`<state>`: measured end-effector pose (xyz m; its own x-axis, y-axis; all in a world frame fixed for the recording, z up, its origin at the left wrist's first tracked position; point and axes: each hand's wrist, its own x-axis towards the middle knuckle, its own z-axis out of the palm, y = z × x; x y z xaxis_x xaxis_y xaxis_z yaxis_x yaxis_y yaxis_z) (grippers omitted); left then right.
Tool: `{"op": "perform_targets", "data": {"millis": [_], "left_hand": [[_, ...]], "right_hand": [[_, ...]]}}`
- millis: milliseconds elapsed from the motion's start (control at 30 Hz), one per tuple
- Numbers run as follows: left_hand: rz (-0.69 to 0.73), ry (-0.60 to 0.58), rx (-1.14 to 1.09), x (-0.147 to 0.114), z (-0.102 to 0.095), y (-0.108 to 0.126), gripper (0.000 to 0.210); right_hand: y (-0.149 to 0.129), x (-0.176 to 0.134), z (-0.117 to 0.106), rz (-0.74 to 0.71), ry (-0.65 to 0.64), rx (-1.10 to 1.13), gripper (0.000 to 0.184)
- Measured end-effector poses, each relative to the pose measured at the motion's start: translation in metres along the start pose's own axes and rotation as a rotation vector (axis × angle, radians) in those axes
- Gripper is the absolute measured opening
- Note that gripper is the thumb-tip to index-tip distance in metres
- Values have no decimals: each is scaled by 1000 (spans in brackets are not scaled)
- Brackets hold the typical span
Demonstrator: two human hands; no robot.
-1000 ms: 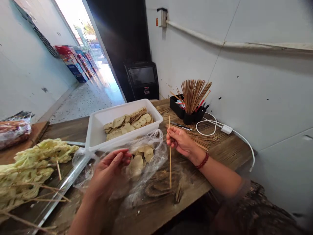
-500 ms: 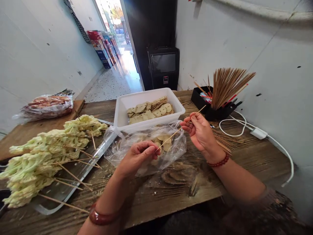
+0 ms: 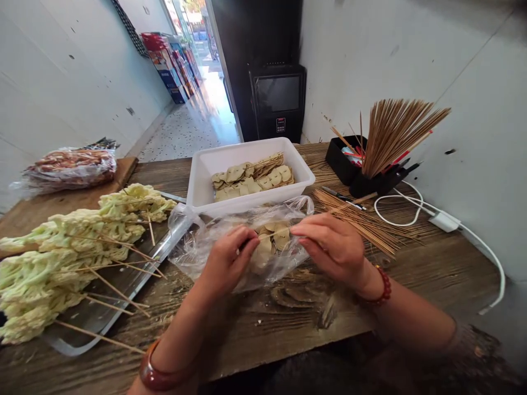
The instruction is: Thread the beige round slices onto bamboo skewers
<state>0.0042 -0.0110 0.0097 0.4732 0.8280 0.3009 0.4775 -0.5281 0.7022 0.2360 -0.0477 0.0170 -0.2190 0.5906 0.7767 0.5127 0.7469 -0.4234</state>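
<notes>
A thin bamboo skewer (image 3: 276, 235) spans the gap between my two hands, above an open clear plastic bag (image 3: 193, 244). My left hand (image 3: 233, 255) pinches its left end between thumb and fingers. Farther along the stick, my right hand (image 3: 335, 249) is closed around it with the palm turned down. Pale round slices (image 3: 281, 237), perhaps potato, lie in the bag beneath the skewer. Behind the bag, a white plastic tub (image 3: 201, 164) holds skewers threaded with similar slices (image 3: 234, 174). Loose skewers (image 3: 366, 225) are spread on the wood beyond my right hand.
Skewered cauliflower (image 3: 69, 236) fills a tray (image 3: 162, 255) at left, sticks jutting over its rim. Behind it, a wrapped package (image 3: 74, 170) rests on a wooden board (image 3: 125, 170). At right stand a black organizer with upright skewers (image 3: 395, 137) and a white cable (image 3: 473, 241).
My right hand has moved down and rolled from palm-up to palm-down, bringing the skewer nearly level. My left hand has shifted slightly left and up. The whole view has shifted slightly.
</notes>
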Motion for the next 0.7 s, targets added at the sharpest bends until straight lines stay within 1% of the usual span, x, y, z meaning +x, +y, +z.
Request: {"op": "perform_targets", "data": {"millis": [33,100,167,233,267,333,400,433,500,533,567,600,633,700], "left_hand": [[38,-40,8,0,1,3,19],[76,-92,3,0,4,6,19],[75,-99,-12,-1,5,7,19],[52,-86,-28,-1,5,6,19],[34,-75,-33,-1,4,4,19],[-22,-47,-40,-1,2,0,20],[-89,-23,-35,-1,0,-5,23],[-115,-17,-17,-1,-1,-7,23],[-155,-28,27,-1,-3,-11,23],[-173,-47,37,-2,-5,-12,22],[-193,-84,30,-2,-6,-12,23],[-213,-149,10,-3,-8,-11,25],[-230,-238,-18,-4,-10,-10,27],[-235,-467,-50,-6,-14,-7,31]], "right_hand": [[-1,0,1,-63,-51,-78,14],[0,0,4,-102,-183,-194,17],[4,-4,8,-81,-319,-237,19],[6,-9,12,-32,-414,-207,22],[7,-11,14,6,-432,-179,23],[10,-14,17,110,-414,-104,22],[12,-14,19,261,-382,4,20],[14,-13,20,346,-387,69,19],[17,-12,23,494,-437,196,18],[18,-12,25,545,-469,245,17],[19,-13,27,576,-497,278,17],[20,-13,29,597,-517,296,17],[21,-14,31,611,-534,302,17],[21,-16,34,632,-561,298,17]]}}
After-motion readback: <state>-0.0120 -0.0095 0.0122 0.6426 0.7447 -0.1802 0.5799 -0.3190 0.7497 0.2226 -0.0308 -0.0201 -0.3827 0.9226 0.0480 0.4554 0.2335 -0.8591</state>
